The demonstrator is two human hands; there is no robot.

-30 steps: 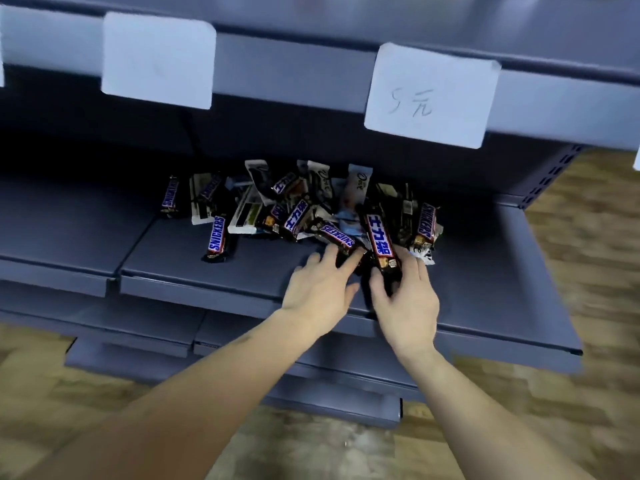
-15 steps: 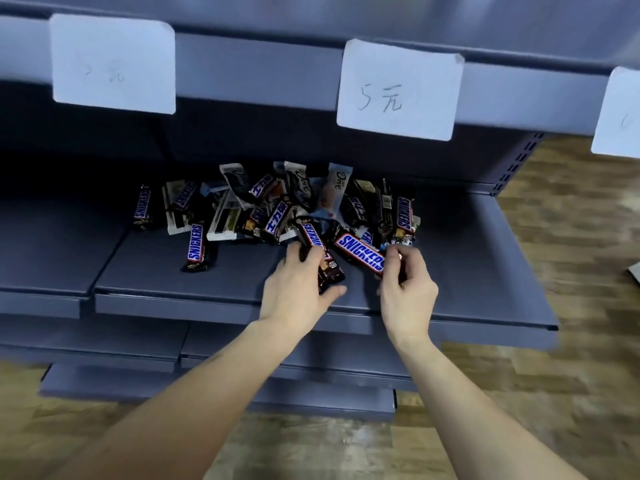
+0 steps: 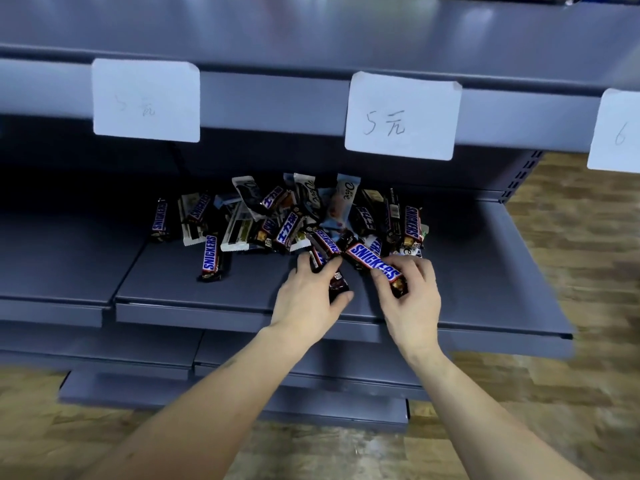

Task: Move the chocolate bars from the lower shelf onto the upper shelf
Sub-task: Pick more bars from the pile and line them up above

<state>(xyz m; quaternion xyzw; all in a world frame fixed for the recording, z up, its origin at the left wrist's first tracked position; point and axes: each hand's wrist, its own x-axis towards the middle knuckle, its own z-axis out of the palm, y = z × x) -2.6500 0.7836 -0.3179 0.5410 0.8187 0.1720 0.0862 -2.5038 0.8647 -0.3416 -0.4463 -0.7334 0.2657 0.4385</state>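
Several chocolate bars, brown Snickers and pale Dove wrappers, lie heaped [image 3: 277, 216] at the back of the grey lower shelf [image 3: 485, 271]. My left hand [image 3: 308, 299] grips a Snickers bar [image 3: 327, 245] that sticks out past its fingers towards the heap. My right hand [image 3: 412, 299] pinches another Snickers bar [image 3: 372, 263] by its near end, label up. Both hands sit just in front of the heap. One Snickers bar [image 3: 211, 258] lies apart on the left. The upper shelf [image 3: 311, 32] spans the top of the view, bare where visible.
White paper price tags [image 3: 401, 116] [image 3: 145, 100] hang from the upper shelf's front edge, a third [image 3: 616, 133] at the right. More grey shelves [image 3: 138, 344] step out below. Wooden floor [image 3: 571, 209] shows to the right and underneath.
Both hands went from reaching into the heap to each lifting a Snickers bar clear of it. The view has tilted up, showing more of the upper shelf.
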